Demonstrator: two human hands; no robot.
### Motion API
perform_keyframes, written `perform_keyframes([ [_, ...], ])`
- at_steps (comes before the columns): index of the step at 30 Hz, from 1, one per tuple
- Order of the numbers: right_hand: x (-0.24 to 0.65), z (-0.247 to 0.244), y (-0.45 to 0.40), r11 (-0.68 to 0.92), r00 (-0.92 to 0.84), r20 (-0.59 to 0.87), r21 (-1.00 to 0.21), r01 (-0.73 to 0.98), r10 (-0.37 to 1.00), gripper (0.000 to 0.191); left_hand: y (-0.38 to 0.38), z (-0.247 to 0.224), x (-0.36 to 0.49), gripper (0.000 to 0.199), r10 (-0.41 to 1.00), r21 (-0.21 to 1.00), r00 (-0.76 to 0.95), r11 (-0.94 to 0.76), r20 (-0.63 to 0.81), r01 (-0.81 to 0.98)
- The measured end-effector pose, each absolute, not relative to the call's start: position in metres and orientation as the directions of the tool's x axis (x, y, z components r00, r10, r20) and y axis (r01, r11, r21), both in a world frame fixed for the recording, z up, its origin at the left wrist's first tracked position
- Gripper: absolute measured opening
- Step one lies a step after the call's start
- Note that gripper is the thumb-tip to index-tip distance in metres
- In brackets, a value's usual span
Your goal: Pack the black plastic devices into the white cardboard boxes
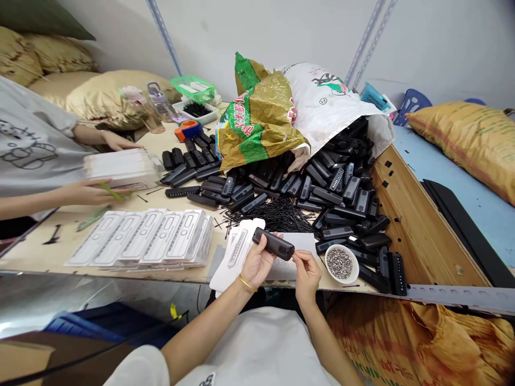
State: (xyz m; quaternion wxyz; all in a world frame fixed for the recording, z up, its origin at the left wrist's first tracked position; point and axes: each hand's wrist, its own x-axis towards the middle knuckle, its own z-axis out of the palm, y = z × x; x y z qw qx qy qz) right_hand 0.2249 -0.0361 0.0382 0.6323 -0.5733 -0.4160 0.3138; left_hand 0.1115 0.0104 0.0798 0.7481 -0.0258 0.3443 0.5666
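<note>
A black plastic case (274,244) lies across my left hand (259,262), whose fingers and thumb are wrapped round it. At the case's right end, my right hand (307,271) pinches something too small to make out. Just left of my left hand is a stack of white printed cards (235,257). To the right of my right hand stands a white bowl (356,266) of small metal pieces. Beyond my hands lie a heap of thin black sticks (281,214) and a large pile of similar black cases (325,195).
At the left, another person's hands hold a stack of white cards (120,166). Rows of printed white cards (148,236) lie nearer. A green and gold bag (261,118) and a white sack (322,107) stand behind the pile. A wooden board (426,230) edges the right.
</note>
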Motion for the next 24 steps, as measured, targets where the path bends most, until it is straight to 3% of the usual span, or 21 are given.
perform_keyframes([
  [3, 0.231, 0.039, -0.042, 0.081, 0.444, 0.096, -0.995, 0.051, 0.891, 0.018, 0.006, 0.086, 0.108, 0.018, 0.896, 0.439, 0.108, 0.313, -0.432, -0.842],
  [5, 0.241, 0.039, -0.045, 0.058, 0.461, 0.077, -0.997, 0.054, 0.884, 0.022, 0.002, 0.086, 0.106, 0.028, 0.960, 0.583, 0.078, 0.226, -0.267, -0.780],
  [8, 0.263, 0.039, -0.048, 0.026, 0.555, 0.068, -0.996, 0.084, 0.829, 0.023, -0.002, 0.074, 0.114, 0.030, 0.985, 0.876, 0.167, 0.118, -0.044, -0.467],
  [10, 0.277, 0.041, -0.046, 0.007, 0.604, 0.078, -0.993, 0.118, 0.793, 0.023, 0.001, 0.058, 0.129, 0.027, 0.970, 0.966, 0.236, 0.109, -0.053, -0.234],
  [15, 0.293, 0.056, -0.030, 0.014, 0.546, 0.167, -0.962, 0.273, 0.821, 0.024, 0.033, 0.036, 0.163, 0.031, 0.977, 0.982, 0.091, 0.188, -0.190, 0.031],
  [20, 0.255, 0.058, 0.006, 0.060, 0.146, 0.153, -0.862, 0.504, 0.977, 0.016, 0.039, 0.044, 0.107, 0.057, 0.996, 0.978, 0.065, 0.040, -0.054, 0.205],
  [22, 0.227, 0.052, 0.023, 0.150, -0.025, 0.166, -0.803, 0.576, 0.986, 0.015, 0.026, 0.043, 0.068, 0.063, 1.000, 0.904, 0.031, -0.010, -0.003, 0.428],
  [24, 0.200, 0.044, 0.040, 0.223, -0.164, 0.153, -0.734, 0.641, 0.975, 0.012, 0.012, 0.038, 0.036, 0.066, 0.998, 0.717, -0.027, 0.058, -0.054, 0.694],
])
